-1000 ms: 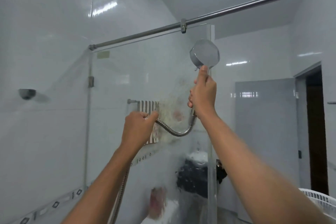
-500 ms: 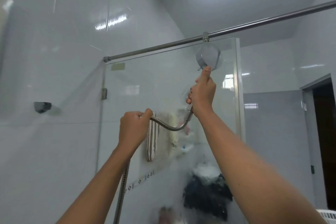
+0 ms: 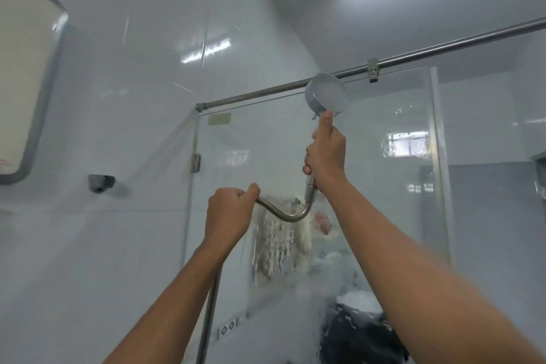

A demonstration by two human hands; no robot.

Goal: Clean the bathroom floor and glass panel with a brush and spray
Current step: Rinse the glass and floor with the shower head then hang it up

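A clear glass panel [image 3: 381, 186] stands ahead, wet and streaked in its lower half. My right hand [image 3: 326, 154] is raised and gripped around the handle of a round grey shower head [image 3: 325, 96], which faces the glass near its top edge. My left hand [image 3: 229, 216] is lower and to the left, closed around the metal shower hose [image 3: 283, 214]. The hose curves between both hands and hangs down past my left forearm. No brush is in view.
A steel rail [image 3: 443, 49] runs above the glass to the white tiled wall [image 3: 133, 127]. A water heater [image 3: 23, 74] hangs at far left with a small wall bracket [image 3: 100, 182] below it. Blurred towels and dark items show behind the glass.
The view has tilted up and to the left, so the glass sits further right and the heater appears. The shower head has shifted left along the top of the glass. Both grips are unchanged.
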